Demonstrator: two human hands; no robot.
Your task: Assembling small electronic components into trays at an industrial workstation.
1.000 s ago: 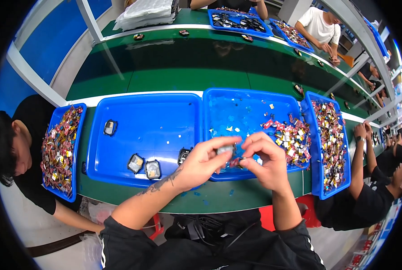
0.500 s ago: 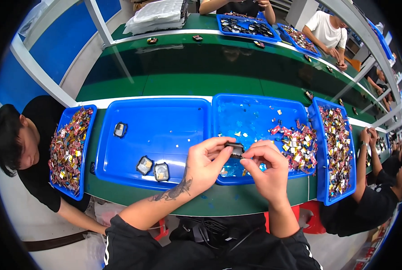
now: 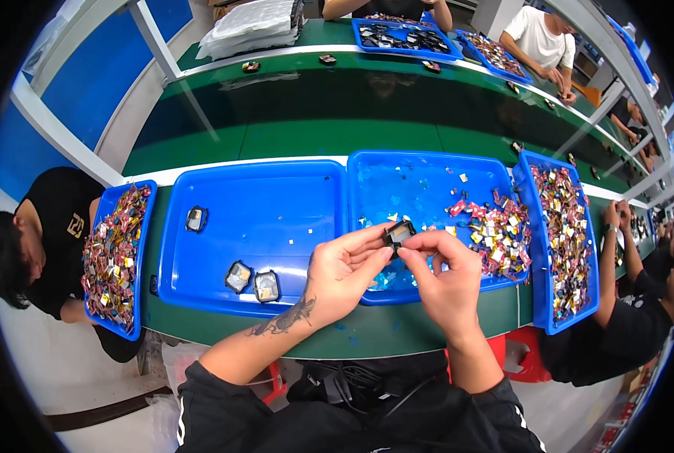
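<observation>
Between my hands is a small black plastic case (image 3: 402,232), tilted so its hollow, framed side shows. My left hand (image 3: 337,275) pinches it by the left edge with thumb and fingers. At its lower right, the thumb and index finger of my right hand (image 3: 450,279) grip the rim; whether a smaller part sits between them is hidden. Both hands are above a blue tray (image 3: 397,177) with a heap of small red, white and yellow parts (image 3: 503,241) at its right side. Three similar black cases (image 3: 266,286) lie in the blue tray (image 3: 254,189) to the left.
Narrow blue trays full of small parts flank the work area, one at left (image 3: 135,330) and one at right (image 3: 562,329). Beyond runs a green conveyor belt (image 3: 299,136) carrying small pieces. Co-workers sit left, right and across; white plastic packaging (image 3: 250,30) is stacked at the back.
The black case has turned in my fingers, and its hollow side now shows. My hands stay nearly in place. The person at left has drawn an arm back toward the narrow tray.
</observation>
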